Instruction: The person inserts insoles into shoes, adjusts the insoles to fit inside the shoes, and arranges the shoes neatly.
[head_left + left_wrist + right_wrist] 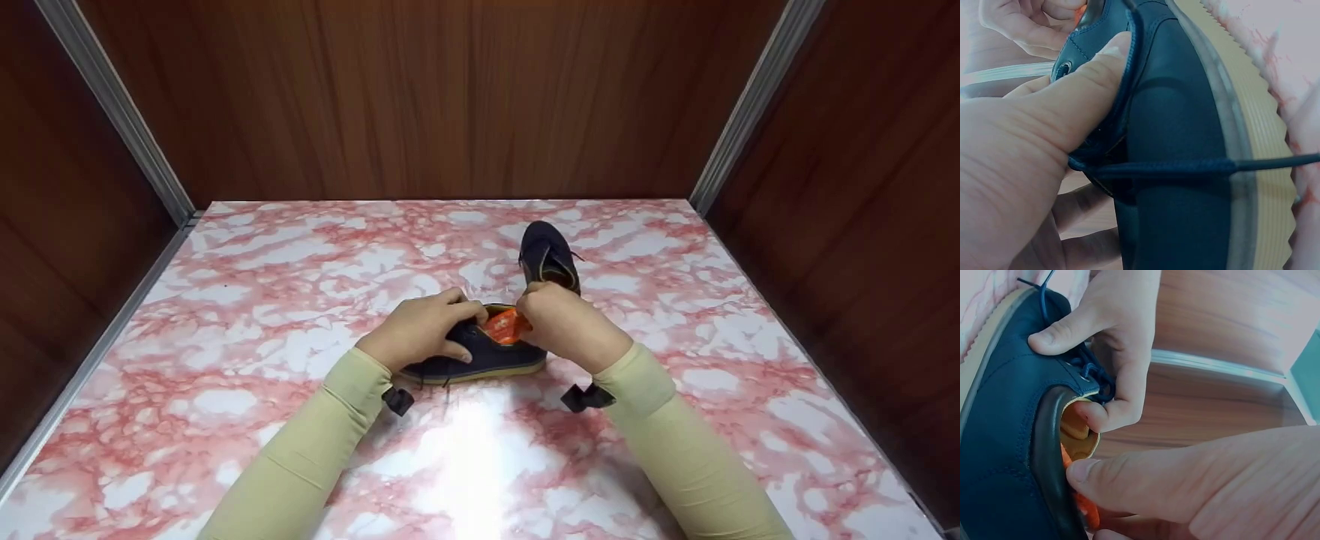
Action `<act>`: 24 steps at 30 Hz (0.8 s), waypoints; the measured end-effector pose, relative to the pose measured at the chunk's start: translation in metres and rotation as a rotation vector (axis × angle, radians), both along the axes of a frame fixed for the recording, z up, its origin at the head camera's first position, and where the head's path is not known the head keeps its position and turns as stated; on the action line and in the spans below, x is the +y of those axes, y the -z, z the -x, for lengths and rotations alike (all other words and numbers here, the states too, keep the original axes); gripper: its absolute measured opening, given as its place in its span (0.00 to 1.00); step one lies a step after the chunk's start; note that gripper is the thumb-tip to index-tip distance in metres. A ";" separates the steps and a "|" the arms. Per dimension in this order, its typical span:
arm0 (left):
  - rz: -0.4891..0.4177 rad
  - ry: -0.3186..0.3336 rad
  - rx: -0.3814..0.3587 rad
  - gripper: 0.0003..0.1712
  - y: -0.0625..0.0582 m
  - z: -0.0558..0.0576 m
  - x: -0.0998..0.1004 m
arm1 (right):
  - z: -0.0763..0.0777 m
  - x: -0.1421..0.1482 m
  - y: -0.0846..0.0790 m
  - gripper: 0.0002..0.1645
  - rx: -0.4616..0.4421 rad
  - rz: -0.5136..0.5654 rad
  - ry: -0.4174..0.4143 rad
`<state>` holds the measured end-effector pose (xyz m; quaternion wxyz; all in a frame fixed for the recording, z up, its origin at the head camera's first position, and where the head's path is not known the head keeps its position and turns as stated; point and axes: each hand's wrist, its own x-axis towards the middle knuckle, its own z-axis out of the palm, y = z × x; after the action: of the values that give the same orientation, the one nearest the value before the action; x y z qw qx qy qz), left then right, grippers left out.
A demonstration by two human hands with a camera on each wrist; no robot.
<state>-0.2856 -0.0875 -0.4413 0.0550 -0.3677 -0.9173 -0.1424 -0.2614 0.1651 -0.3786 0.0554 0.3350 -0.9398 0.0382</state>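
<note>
A dark navy lace-up shoe (499,361) with a tan sole lies sideways before me, its toe to the left. My left hand (420,326) grips it across the lacing, with the thumb on the near side and a fingertip inside the opening in the right wrist view. A loose lace (1185,169) crosses the upper. Inside the opening sits an orange piece (502,327) with pale print, mostly hidden by the shoe's dark collar (1050,439). My right hand (570,322) pinches this orange piece near the heel, thumb against it.
The matching dark shoe (541,241) stands just behind my right hand, toe pointing away, its heel partly covered. Pink-and-white marbled tabletop (262,300) surrounds both shoes. Brown wood-grain panels (420,97) rise at the back and sides, with grey metal strips (757,105) at the corners.
</note>
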 end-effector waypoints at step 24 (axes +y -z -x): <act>0.009 -0.009 -0.019 0.34 -0.001 -0.001 0.000 | -0.005 -0.007 0.012 0.09 0.082 -0.029 -0.027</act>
<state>-0.2850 -0.0879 -0.4407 0.0451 -0.3627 -0.9200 -0.1416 -0.2566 0.1586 -0.3909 0.0885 0.3495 -0.9327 0.0115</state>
